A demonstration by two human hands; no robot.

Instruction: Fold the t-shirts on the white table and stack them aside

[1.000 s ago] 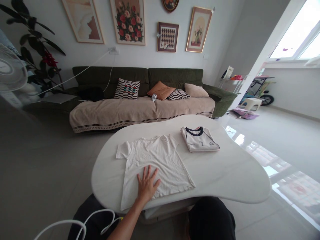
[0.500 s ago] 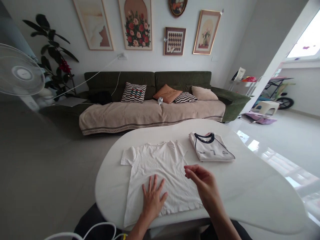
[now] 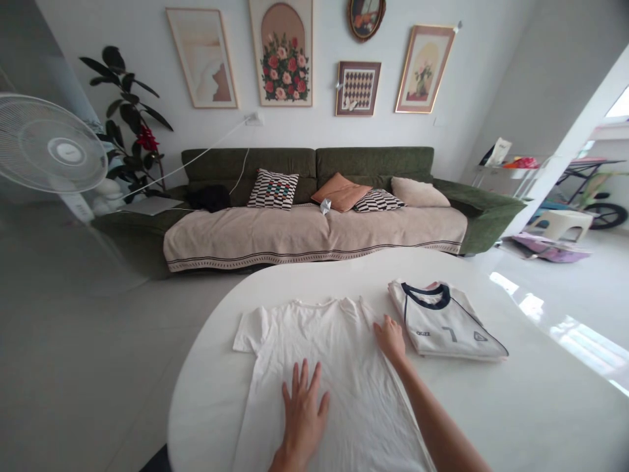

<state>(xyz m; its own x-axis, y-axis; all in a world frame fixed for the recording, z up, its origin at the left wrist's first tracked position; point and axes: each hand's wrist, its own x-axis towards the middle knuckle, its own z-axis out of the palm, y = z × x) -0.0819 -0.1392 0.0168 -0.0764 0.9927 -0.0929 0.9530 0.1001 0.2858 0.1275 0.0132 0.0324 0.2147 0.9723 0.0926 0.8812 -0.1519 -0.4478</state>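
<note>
A white T-shirt [image 3: 304,341] lies spread on the pale table, its collar toward the sofa and its left sleeve stretched outward. My left hand [image 3: 303,410] rests flat on the shirt's middle, fingers spread. At the shirt's right sleeve, my right hand [image 3: 390,337] has its fingers curled together on the fabric by the edge; the fingertips are partly hidden. The right sleeve looks bunched there. Just right of that hand sits a folded white jersey [image 3: 442,328] with a dark collar and a number 7, on top of other folded cloth.
The table [image 3: 206,387] has a rounded edge. Behind it stands a green sofa [image 3: 373,160] with a beige cover and several cushions. A white fan [image 3: 63,151] is at the left, near a plant [image 3: 130,118]. A white stool [image 3: 563,224] stands far right.
My right hand has moved from above the shirt's lower right side forward to its right sleeve. My left hand stays flat on the shirt. The view has shifted slightly.
</note>
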